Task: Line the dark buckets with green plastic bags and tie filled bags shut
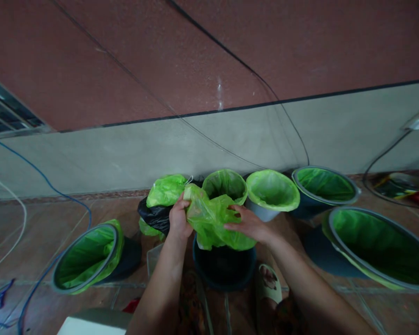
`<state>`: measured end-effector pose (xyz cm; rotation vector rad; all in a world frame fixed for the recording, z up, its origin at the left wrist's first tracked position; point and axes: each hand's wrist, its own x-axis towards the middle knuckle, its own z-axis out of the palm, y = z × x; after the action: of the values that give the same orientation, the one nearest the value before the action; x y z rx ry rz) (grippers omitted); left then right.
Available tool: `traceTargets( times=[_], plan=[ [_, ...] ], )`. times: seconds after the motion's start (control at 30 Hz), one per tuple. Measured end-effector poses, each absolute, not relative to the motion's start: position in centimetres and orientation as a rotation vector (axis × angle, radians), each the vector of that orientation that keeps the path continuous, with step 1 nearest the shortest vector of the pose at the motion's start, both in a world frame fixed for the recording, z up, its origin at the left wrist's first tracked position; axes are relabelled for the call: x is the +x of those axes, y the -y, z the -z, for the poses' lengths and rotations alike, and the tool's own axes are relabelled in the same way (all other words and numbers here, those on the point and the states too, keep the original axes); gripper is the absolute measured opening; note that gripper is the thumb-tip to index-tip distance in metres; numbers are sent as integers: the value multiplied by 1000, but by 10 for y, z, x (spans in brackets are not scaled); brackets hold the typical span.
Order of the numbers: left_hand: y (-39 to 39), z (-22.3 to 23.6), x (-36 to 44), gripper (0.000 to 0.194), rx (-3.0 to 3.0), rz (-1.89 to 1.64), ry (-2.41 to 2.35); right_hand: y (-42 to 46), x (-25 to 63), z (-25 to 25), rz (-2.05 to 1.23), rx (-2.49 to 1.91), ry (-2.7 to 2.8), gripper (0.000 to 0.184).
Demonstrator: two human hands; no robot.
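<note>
My left hand (179, 218) grips the top left edge of a crumpled green plastic bag (212, 218). My right hand (248, 224) pinches the same bag on its right side, fingers pointing left. The bag hangs over the mouth of a dark blue bin (224, 270) right below my hands. That bin shows a bare dark inside without a green liner.
Several bins lined with green bags stand around: one at left (87, 258), three along the wall (226, 184) (273, 190) (324, 188), a large one at right (380, 246). A black bag with green bags (158, 207) lies behind my left hand. Cables run over the floor and wall.
</note>
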<state>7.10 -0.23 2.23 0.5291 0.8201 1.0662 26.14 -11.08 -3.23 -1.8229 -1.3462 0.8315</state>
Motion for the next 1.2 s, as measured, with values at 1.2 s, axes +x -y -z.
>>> traceTargets(
  times=[1.2],
  plan=[
    [-29, -21, 34, 29, 547, -1423, -974, 145, 367, 4, -343, -1324, 210, 36]
  ],
)
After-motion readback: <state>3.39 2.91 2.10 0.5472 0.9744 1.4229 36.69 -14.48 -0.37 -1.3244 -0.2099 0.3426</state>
